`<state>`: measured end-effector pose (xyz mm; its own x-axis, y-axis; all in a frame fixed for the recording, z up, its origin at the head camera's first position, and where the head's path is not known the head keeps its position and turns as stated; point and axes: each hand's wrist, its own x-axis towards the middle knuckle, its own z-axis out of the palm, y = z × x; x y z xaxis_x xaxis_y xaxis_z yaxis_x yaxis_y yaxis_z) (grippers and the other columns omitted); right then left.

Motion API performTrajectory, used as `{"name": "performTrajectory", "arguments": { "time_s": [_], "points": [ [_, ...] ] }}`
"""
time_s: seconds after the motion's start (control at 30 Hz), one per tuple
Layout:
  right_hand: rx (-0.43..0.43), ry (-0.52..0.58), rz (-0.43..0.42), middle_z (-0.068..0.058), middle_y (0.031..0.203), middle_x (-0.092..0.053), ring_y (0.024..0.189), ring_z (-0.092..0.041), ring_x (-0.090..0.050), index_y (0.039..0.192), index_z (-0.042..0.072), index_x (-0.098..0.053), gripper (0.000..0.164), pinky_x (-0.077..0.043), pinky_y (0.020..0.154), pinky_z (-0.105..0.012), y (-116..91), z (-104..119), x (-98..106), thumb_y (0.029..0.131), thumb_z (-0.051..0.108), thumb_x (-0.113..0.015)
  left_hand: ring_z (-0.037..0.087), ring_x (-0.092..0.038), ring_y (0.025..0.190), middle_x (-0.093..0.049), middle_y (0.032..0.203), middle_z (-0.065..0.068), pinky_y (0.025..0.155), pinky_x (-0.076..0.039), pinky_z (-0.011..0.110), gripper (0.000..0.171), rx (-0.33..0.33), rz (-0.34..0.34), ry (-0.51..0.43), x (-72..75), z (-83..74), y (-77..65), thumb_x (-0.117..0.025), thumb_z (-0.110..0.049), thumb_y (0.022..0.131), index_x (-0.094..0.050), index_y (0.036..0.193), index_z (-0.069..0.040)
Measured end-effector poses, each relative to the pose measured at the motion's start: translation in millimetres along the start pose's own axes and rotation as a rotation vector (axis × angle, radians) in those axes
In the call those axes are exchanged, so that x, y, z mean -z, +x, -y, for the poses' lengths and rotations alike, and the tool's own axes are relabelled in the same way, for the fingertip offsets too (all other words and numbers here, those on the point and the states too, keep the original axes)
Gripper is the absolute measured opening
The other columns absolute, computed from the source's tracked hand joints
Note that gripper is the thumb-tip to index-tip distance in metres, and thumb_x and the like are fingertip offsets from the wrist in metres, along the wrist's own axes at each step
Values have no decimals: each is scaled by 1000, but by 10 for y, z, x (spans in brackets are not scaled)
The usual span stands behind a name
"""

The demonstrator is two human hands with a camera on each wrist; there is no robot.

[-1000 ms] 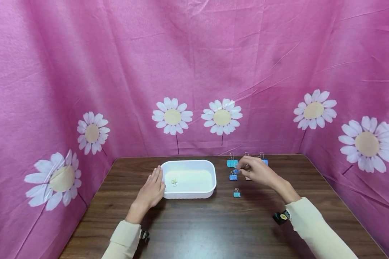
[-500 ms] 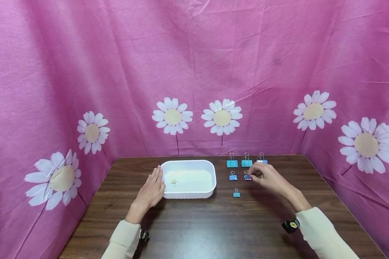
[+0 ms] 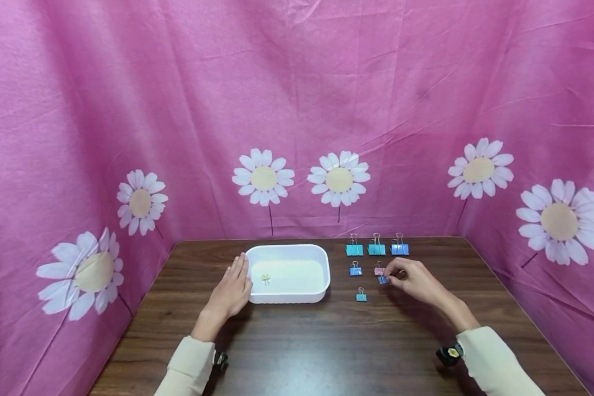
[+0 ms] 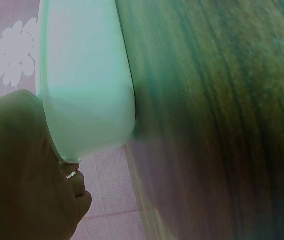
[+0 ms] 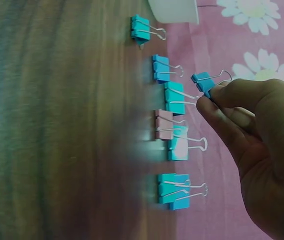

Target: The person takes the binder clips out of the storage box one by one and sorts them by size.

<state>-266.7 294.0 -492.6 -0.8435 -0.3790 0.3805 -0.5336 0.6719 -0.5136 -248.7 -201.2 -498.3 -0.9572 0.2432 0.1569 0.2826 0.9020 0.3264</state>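
My right hand (image 3: 413, 279) pinches a small blue binder clip (image 5: 204, 83) between thumb and fingertips, held above the table. In the head view this clip (image 3: 382, 279) appears just below a pink binder clip (image 3: 379, 271). My left hand (image 3: 231, 289) rests with extended fingers against the left end of a white tray (image 3: 289, 298). Inside the tray lies a small yellowish binder clip (image 3: 265, 279). Left of the pink clip stands a blue binder clip (image 3: 356, 271), and nearer me a small teal one (image 3: 361, 297). A teal clip (image 5: 166, 187) shows in the right wrist view.
Along the back edge of the brown wooden table (image 3: 297, 341) stand large binder clips: a teal one (image 3: 354, 250), another teal one (image 3: 376, 250) and a blue one (image 3: 399, 249). A pink curtain (image 3: 297, 99) with printed daisies surrounds the table.
My right hand has carried the small blue binder clip rightward, then slightly nearer me, past the middle row. The large back clips have come into full view. My left hand and the tray stay put.
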Motion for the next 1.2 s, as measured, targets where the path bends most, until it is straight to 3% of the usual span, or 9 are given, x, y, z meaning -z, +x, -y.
{"name": "performTrajectory", "arguments": {
  "time_s": [0.23, 0.57, 0.73, 1.0, 1.2],
  "points": [
    [-66, 56, 31, 5, 92, -75, 81, 3, -63, 90, 16, -75, 23, -60, 71, -22, -119, -65, -67, 87, -6, -79, 45, -24, 162, -24, 174, 27, 134, -25, 58, 59, 0, 10, -2, 1, 5, 1, -38, -15, 111, -28, 162, 13],
    [-186, 180, 137, -1, 86, -72, 63, -4, -61, 93, 9, -72, 15, -57, 50, -26, -252, -148, -154, 92, -6, -74, 45, -25, 162, -25, 174, 28, 134, -25, 58, 59, -3, 5, 2, -14, 7, -3, -38, -15, 110, -29, 162, 14],
    [-171, 177, 151, -1, 84, -72, 63, -3, -61, 94, 7, -72, 11, -57, 50, -26, -280, -193, -175, 94, -4, -74, 45, -26, 162, -25, 173, 28, 134, -26, 58, 59, -4, 4, 6, -14, 7, 4, -38, -15, 111, -29, 162, 13],
    [-234, 150, 161, 0, 76, -66, 59, -5, -59, 96, 7, -66, 11, -57, 49, -27, -267, -162, -143, 94, 4, -76, 45, -25, 162, -26, 173, 28, 133, -26, 58, 59, -4, -1, 5, -11, 6, 3, -39, -14, 110, -30, 161, 14],
    [-142, 97, 158, 4, 83, -69, 68, 0, -58, 101, 8, -72, 12, -54, 57, -22, -236, -160, -178, 92, 3, -78, 46, -26, 162, -26, 173, 28, 133, -26, 59, 59, -8, -6, -5, -10, -2, 3, -39, -13, 110, -30, 161, 14]
  ]
}}
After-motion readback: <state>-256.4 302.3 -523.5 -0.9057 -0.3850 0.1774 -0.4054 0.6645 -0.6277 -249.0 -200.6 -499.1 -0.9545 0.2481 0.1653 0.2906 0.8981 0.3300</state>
